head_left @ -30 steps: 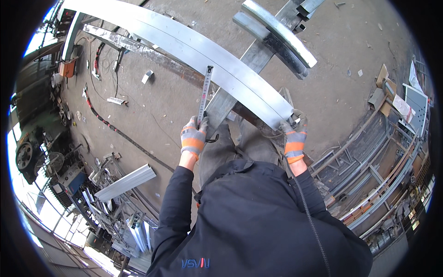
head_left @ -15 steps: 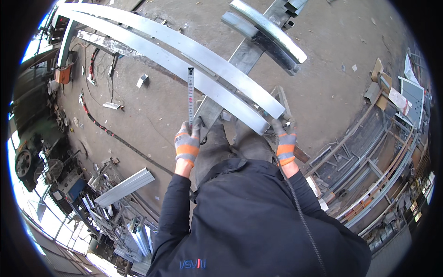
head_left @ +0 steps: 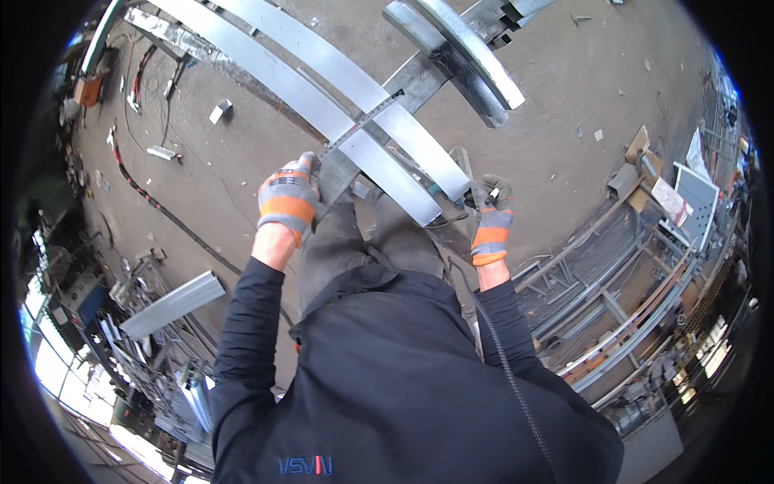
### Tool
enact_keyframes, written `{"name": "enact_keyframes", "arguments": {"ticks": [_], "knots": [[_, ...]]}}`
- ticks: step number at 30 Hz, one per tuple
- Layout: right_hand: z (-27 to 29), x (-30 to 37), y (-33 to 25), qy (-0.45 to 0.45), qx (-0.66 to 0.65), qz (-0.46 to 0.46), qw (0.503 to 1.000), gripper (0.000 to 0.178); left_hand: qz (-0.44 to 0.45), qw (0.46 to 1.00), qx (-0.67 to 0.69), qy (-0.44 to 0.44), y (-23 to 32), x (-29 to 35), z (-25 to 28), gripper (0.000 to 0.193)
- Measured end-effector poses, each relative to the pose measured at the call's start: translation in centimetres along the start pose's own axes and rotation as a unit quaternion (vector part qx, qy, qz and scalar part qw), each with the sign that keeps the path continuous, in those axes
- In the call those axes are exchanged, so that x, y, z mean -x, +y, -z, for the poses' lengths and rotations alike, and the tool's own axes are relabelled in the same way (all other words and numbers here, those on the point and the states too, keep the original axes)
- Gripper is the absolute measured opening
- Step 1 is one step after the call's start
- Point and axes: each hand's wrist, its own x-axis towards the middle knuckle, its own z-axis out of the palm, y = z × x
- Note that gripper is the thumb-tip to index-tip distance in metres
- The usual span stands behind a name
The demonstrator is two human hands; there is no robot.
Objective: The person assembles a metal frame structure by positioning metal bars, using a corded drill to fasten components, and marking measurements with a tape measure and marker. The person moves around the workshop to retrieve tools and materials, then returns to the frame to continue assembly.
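Observation:
My left hand [head_left: 290, 189], in a grey and orange glove, is closed around a tape measure whose case is hidden by the fingers. Its blade [head_left: 363, 123] reaches out to the upper right, across the near silver metal bar [head_left: 274, 81] and onto the far silver bar [head_left: 322, 56]. Both long bars lie side by side over a grey metal crosspiece [head_left: 334, 173]. By the right-hand ends of the bars, my gloved right hand [head_left: 492, 214] is closed on a small dark, pen-like thing with a white tip [head_left: 494, 194].
Two shorter metal profiles [head_left: 468, 60] rest farther along the crosspiece. A hose [head_left: 177, 219] runs over the floor at left. Metal scrap [head_left: 161, 355] is heaped at lower left, with long metal lengths [head_left: 613, 306] stacked at right. A cable hangs down my jacket.
The tape blade has swung from pointing straight away to lying slantwise across both bars. My left hand has moved left and farther away. The right hand has shifted slightly away from me.

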Motion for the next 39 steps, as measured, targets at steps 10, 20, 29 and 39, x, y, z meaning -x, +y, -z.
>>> {"name": "enact_keyframes", "arguments": {"ticks": [10, 20, 29, 39], "knots": [[-5.8, -3.8, -12.1, -0.214, -0.1, 0.2, 0.951, 0.027, 0.05, 0.997, 0.028, -0.055, 0.4, 1.5, -1.1, 0.048], [-12.3, -9.4, -14.5, -0.429, 0.109, 0.286, 0.85, 0.024, 0.022, 0.997, 0.062, 0.042, 0.9, 1.9, -4.0, 0.04], [-13.5, -11.6, -11.2, -0.437, 0.191, 0.388, 0.789, 0.025, 0.043, 0.997, 0.062, 0.032, 0.8, 1.9, -5.2, 0.047], [-13.7, -12.5, -10.3, -0.432, 0.195, 0.415, 0.777, 0.029, 0.034, 0.995, 0.06, 0.073, 1.1, 2.1, -5.5, 0.046]]}}
